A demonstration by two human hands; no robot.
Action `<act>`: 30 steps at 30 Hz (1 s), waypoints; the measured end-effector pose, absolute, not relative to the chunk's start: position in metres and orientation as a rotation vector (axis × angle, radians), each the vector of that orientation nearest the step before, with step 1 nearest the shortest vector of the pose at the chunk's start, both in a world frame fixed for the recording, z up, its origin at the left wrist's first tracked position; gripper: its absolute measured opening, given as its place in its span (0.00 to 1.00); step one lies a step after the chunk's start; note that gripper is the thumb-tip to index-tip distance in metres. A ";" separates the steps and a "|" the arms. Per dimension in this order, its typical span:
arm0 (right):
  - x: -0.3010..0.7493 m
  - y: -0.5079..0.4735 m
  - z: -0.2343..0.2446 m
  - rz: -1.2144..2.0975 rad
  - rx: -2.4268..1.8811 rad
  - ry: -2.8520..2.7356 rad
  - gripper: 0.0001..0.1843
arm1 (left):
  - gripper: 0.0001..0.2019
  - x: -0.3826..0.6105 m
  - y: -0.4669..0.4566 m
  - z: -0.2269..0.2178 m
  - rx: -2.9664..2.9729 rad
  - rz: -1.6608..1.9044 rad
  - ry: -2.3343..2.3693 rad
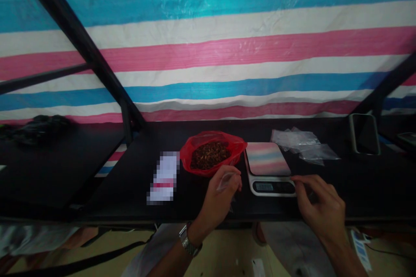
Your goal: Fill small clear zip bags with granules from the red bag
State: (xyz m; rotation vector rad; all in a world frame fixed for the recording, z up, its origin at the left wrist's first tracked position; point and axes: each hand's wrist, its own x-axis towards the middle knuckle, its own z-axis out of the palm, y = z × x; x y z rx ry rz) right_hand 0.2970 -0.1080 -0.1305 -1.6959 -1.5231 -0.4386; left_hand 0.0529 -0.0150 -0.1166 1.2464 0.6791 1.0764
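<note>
A small clear plastic bag (225,181) is pinched in my left hand (218,194), whose fingers are curled just in front of a red plastic bag (238,143). That red bag stands with its mouth wide, and small brown dried pieces (210,155) fill it. To its right lies a white kitchen scale (251,187) with a shiny, bare plate (267,159) and a lit display too blurred to read. My right hand (321,207) rests at the scale's front right corner, index finger and thumb closed on its edge.
Several clear plastic bags (300,142) lie behind the scale on the black table (130,199). A phone (364,134) stands at the right. A pixelated paper (165,177) lies left of the red bag. Dark frame bars (110,82) slant up, and striped sheeting (227,52) hangs behind.
</note>
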 end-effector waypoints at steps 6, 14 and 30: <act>0.309 -0.113 -0.136 -0.346 -1.726 -1.531 0.12 | 0.22 0.045 -0.011 -0.110 1.303 1.058 0.752; 0.308 -0.113 -0.136 -0.244 -1.830 -1.501 0.13 | 0.32 0.040 0.000 -0.127 1.125 1.105 0.637; 0.301 -0.121 -0.131 -0.316 -1.920 -1.582 0.12 | 0.28 0.038 0.025 -0.150 0.924 1.192 0.577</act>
